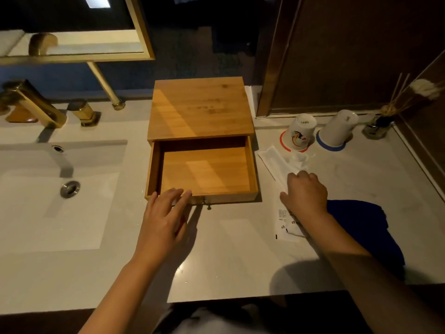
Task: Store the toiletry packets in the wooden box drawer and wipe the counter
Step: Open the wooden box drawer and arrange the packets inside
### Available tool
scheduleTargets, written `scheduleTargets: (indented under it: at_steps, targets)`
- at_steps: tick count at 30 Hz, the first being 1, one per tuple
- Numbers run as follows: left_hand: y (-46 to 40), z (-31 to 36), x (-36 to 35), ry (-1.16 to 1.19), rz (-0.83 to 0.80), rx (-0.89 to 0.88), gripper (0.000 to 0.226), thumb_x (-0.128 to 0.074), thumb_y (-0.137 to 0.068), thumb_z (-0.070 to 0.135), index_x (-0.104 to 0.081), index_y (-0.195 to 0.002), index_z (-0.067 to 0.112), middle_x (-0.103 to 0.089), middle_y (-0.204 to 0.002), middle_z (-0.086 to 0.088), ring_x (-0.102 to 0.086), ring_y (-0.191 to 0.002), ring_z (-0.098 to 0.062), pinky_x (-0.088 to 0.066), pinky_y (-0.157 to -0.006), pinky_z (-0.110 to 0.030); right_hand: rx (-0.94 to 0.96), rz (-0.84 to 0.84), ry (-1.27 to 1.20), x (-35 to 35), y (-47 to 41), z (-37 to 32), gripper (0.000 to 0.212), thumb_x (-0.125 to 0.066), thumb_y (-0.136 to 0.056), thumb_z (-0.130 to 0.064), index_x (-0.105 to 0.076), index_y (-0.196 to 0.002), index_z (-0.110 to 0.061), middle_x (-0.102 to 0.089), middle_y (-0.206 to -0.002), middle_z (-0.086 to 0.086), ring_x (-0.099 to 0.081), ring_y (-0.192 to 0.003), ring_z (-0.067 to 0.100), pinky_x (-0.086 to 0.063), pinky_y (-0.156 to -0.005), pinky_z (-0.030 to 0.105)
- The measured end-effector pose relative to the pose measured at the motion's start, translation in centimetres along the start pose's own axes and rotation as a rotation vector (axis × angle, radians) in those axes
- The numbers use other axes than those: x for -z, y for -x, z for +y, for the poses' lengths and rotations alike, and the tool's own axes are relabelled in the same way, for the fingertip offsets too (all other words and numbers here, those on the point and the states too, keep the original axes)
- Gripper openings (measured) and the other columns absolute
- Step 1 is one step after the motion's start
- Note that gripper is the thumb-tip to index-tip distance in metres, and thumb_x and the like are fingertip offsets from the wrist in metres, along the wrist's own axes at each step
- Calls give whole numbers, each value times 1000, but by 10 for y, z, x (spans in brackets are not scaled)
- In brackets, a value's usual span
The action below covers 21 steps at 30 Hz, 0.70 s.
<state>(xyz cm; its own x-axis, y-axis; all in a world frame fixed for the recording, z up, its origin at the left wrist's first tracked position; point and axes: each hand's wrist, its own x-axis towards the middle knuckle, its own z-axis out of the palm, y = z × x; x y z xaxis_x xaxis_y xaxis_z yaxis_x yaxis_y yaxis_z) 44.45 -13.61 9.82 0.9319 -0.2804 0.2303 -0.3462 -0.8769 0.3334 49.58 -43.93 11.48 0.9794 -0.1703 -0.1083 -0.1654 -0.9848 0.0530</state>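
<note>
The wooden box (201, 107) stands at the back middle of the pale counter (236, 259). Its drawer (204, 172) is pulled out toward me and holds nothing. My left hand (165, 214) rests with spread fingers on the drawer's front left edge, just left of the small knob (203, 201). Several white toiletry packets (277, 159) lie to the right of the drawer. My right hand (304, 192) lies flat on top of them, fingers down on the plastic, with a printed packet (285, 225) showing under the wrist. A blue cloth (366, 227) lies beside my right forearm.
A sink basin (55, 189) with a gold faucet (31, 104) fills the left side. Two upturned cups (301, 133), (337, 130) and a reed diffuser (380, 121) stand at the back right. A gold-framed mirror stand (106, 85) rises behind the sink.
</note>
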Motion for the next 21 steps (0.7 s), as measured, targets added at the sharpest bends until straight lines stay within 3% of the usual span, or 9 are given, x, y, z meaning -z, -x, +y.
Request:
scheduleTargets:
  at_steps: [3,6,8,10,12,15,17,19,21]
  targets:
    - [1,-1,-1,-10,6,0,51,-48,-84,25,-47,-135,16,-54,-128,-11,-42,-124,-26,-25,-110,-48,57,82,-33,-2,-1,3,19,-69,-78,-16,-63,-90,-2,-62,-92,19,-59,-80,33,-42,-57,31]
    - [1,-1,-3,-7,15,-1,57,-57,-79,17,-46,-135,17,-54,-128,-11,-42,-124,-26,-27,-109,-50,96,145,-59,-10,5,7,24,-85,-52,-4,-63,-61,0,-60,-60,19,-57,-49,32,-39,-41,25]
    - [1,-1,-4,-6,17,9,58,-57,-79,16,-46,-135,17,-54,-128,-10,-41,-124,-25,-26,-109,-51,104,187,-85,-14,7,10,21,-83,-56,0,-62,-59,-1,-59,-52,16,-53,-42,28,-31,-40,17]
    - [1,-1,-4,-6,9,13,56,-55,-80,18,-47,-135,16,-54,-129,-10,-42,-124,-25,-26,-109,-51,25,214,-191,-9,6,14,7,-69,-76,1,-66,-70,-1,-63,-57,17,-53,-45,28,-26,-45,16]
    - [1,-2,-3,-13,1,-7,53,-48,-83,22,-46,-136,16,-54,-128,-10,-42,-124,-25,-27,-108,-52,-109,211,-408,-1,3,22,16,-53,-90,-9,-68,-93,-3,-69,-79,17,-62,-67,32,-38,-56,25]
    - [0,-2,-1,-12,-16,-21,53,-42,-83,25,-46,-135,15,-53,-127,-9,-42,-123,-25,-28,-108,-52,-181,113,-906,28,2,27,18,-52,-90,-11,-69,-96,-9,-68,-91,7,-63,-85,24,-44,-68,25]
    - [0,-3,-1,-8,-27,-26,54,-42,-83,26,-46,-136,15,-53,-128,-9,-42,-124,-24,-27,-108,-51,-150,77,-1081,53,1,23,18,-54,-88,-10,-70,-96,-14,-69,-92,1,-62,-83,13,-46,-66,19]
    - [0,-5,-1,-14,-37,-32,54,-42,-83,26,-44,-137,16,-53,-129,-9,-42,-124,-24,-27,-108,-50,-48,36,-1120,82,-1,10,19,-57,-88,-9,-68,-99,-20,-65,-91,-9,-56,-82,-3,-40,-66,12]
    - [0,-6,-2,-13,-44,-41,55,-43,-83,26,-43,-137,18,-53,-129,-8,-42,-124,-24,-28,-108,-50,81,-14,-1103,105,-8,-13,22,-58,-87,-9,-63,-99,-26,-58,-88,-17,-52,-82,-5,-37,-66,9]
